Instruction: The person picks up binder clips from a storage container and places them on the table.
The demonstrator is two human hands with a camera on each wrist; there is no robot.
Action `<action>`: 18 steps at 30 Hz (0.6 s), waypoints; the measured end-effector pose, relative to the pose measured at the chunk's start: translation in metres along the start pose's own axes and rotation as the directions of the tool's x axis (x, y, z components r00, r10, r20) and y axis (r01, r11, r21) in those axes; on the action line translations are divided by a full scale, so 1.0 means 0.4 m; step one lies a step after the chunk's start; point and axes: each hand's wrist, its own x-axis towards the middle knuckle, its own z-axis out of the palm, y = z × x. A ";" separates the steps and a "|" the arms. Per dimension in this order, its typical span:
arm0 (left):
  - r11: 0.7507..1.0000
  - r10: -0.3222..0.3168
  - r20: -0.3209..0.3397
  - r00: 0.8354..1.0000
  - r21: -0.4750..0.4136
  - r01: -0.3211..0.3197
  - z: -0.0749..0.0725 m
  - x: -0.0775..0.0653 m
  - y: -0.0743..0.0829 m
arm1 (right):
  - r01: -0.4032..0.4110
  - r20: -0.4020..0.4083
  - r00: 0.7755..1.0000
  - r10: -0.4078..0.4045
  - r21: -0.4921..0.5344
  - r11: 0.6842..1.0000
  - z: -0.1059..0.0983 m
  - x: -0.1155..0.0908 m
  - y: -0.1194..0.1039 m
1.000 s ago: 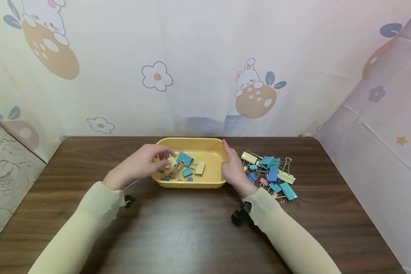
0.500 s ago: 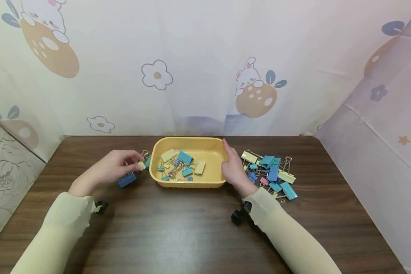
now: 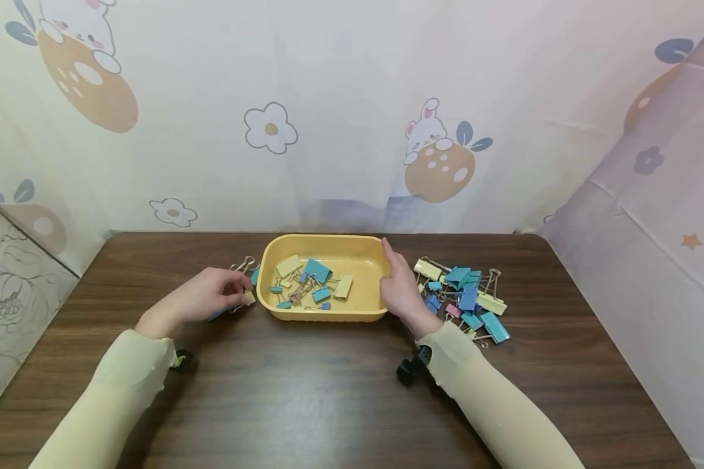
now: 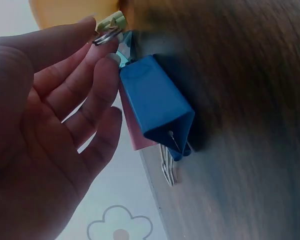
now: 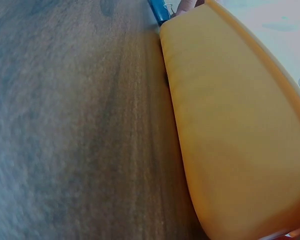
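My left hand [image 3: 214,296] is just left of the yellow plastic tray [image 3: 364,315]. Its thumb and fingertips pinch a small yellow binder clip [image 4: 112,22] by the wire handles, close to the tabletop. Below that hand lie a large blue binder clip [image 4: 155,95] and a pink one [image 4: 132,122], with a teal clip [image 3: 255,274] against the tray's side. My right hand [image 3: 401,290] holds the tray's right end, index finger stretched along the rim and thumb at the inner side. Its other fingers are hidden. Several yellow, teal and blue clips [image 3: 318,269] are inside the tray's left half.
A heap of mixed binder clips [image 3: 468,296], yellow, teal, blue and pink, lies right of the tray, close to the right wrist. Behind the dark wooden table [image 3: 328,391] hangs a printed curtain [image 3: 340,117].
My left hand has left the tray's left end for the clips beside it, and pinches a small yellow clip there. Since half a second ago it has shifted slightly right. My right hand stays put.
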 end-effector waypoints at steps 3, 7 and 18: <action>1.000 -0.005 -0.006 1.000 0.020 0.006 -0.001 0.003 0.001 | 0.005 -0.003 1.000 -0.005 -0.003 1.000 -0.001 -0.001 0.001; 0.998 -0.034 -0.020 0.999 0.053 0.035 -0.005 0.003 0.001 | 0.005 -0.002 1.000 -0.005 0.001 1.000 0.000 -0.002 0.002; 0.995 -0.101 -0.169 0.980 0.000 0.103 -0.045 0.017 0.060 | 0.003 0.000 1.000 -0.003 0.009 1.000 -0.001 -0.002 0.002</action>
